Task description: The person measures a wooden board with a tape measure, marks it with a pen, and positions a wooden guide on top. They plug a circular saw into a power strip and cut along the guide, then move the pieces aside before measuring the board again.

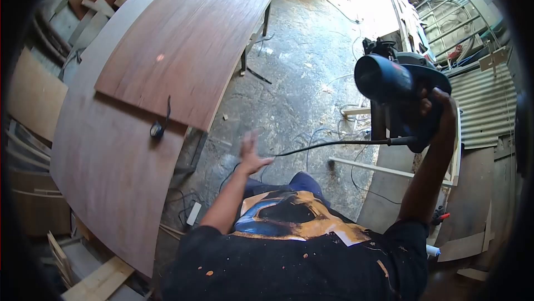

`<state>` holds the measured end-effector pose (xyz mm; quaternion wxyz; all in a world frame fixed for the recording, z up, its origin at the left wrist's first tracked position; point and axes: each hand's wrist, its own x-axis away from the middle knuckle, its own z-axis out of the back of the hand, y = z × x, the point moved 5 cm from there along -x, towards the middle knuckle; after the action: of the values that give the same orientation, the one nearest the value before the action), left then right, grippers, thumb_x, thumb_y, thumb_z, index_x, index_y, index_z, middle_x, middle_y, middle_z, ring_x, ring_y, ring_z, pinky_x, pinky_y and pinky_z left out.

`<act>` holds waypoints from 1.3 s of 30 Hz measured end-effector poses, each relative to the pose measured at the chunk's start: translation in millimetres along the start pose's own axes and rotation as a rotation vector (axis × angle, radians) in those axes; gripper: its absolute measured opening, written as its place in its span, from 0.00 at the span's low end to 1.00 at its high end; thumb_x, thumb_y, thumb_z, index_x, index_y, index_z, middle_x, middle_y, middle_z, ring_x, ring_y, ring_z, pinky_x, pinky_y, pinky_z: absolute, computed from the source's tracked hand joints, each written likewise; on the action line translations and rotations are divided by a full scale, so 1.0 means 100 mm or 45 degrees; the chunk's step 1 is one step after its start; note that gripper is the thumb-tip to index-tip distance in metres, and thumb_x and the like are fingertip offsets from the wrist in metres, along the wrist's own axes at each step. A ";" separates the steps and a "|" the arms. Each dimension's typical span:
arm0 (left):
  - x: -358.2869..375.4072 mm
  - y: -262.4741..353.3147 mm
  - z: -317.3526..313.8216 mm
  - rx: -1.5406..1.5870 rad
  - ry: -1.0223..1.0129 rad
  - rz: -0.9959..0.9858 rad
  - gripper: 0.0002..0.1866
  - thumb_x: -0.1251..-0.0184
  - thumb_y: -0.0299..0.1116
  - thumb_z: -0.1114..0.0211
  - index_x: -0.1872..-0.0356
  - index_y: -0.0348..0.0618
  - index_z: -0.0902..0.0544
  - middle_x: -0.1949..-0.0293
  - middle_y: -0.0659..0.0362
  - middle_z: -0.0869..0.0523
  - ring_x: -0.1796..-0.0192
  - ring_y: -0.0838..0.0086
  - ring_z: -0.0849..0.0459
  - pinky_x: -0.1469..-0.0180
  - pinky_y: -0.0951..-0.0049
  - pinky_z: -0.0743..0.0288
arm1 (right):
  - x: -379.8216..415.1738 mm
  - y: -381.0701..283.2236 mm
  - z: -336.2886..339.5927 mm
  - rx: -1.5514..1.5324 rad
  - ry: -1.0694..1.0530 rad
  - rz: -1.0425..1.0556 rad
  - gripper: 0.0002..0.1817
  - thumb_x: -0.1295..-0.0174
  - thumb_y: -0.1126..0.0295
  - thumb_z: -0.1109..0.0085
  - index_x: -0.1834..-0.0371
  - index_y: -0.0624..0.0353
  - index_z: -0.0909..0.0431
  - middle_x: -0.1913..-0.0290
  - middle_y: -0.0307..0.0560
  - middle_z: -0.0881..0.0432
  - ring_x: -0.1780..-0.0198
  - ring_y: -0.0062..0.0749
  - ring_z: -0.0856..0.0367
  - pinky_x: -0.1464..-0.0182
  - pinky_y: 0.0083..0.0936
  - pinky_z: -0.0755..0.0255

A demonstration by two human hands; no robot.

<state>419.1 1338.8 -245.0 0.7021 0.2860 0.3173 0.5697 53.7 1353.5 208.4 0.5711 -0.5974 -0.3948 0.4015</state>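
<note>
My right hand [439,115] grips the handle of a blue and black circular saw [397,81] and holds it up in the air at the right. A black power cord [334,143] runs from the saw's handle leftward and down toward the floor. My left hand [250,153] is raised in front of me with fingers spread, holding nothing, just left of the cord's end. To the left lie two brown plywood sheets [183,40], the smaller on top of the larger.
A small black object with a cord [157,130] rests on the lower sheet [111,162]. The concrete floor [300,67] is dusty with cables. Wood offcuts [100,281] lie at lower left, corrugated metal [481,106] and boards stand at right.
</note>
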 end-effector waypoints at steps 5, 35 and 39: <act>-1.44 1.26 -1.19 0.063 -0.950 -0.281 0.17 0.44 0.40 0.32 0.51 0.58 0.17 0.64 0.55 0.13 0.54 0.61 0.16 0.51 0.61 0.24 | -1.02 -0.47 0.39 -0.103 0.138 0.177 0.20 0.40 0.62 0.42 0.54 0.69 0.23 0.67 0.45 0.20 0.75 0.22 0.26 0.76 0.18 0.28; -9.37 3.40 -2.12 2.141 -0.334 0.153 0.20 0.24 0.48 0.53 0.74 0.48 0.30 0.78 0.66 0.33 0.78 0.79 0.36 0.71 0.75 0.37 | -9.95 0.44 0.30 0.453 -0.327 -0.045 0.19 0.37 0.57 0.46 0.52 0.62 0.25 0.66 0.41 0.23 0.67 0.23 0.25 0.71 0.23 0.26; -10.56 3.85 -2.08 2.289 -0.337 -0.022 0.21 0.23 0.48 0.54 0.76 0.47 0.30 0.81 0.64 0.34 0.81 0.77 0.37 0.74 0.73 0.39 | -11.10 0.64 0.31 0.425 -0.381 -0.081 0.19 0.37 0.57 0.46 0.52 0.61 0.25 0.66 0.41 0.23 0.67 0.23 0.24 0.70 0.24 0.26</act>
<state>-137.3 383.0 43.0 0.2493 0.7867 0.5611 0.0645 -380.1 330.1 175.6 0.6093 -0.4157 -0.4218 0.5272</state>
